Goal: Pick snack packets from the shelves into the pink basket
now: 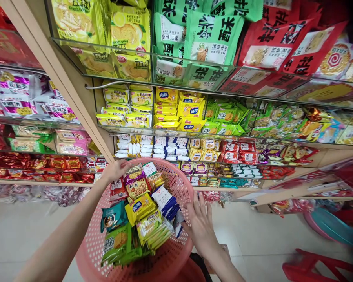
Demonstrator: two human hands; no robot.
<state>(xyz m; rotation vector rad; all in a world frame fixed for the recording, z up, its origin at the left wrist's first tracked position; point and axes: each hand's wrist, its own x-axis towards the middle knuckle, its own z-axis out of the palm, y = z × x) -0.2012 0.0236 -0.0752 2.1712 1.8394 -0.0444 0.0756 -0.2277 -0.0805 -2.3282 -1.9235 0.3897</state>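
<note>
A pink perforated basket (91,250) hangs in front of the snack shelves, tilted so that its inside shows. My left hand (117,170) grips the basket's far left rim, fingers wrapped over the edge. Against the right side of the basket lies my right hand (200,225), its fingers spread and touching the rim. Inside are wrapped snacks: a yellow packet (140,208), lemon packets (153,229), green packets (117,243), a teal packet (113,216), blue-and-white packets (165,199) and a red packet (117,190).
Shelves behind glass fronts hold sorted snacks, with green bags (213,37) and red bags (276,43) on top. A wooden divider (63,82) runs down at the left. On the tiled floor at the right are a red stool (308,266) and a blue basin (335,223).
</note>
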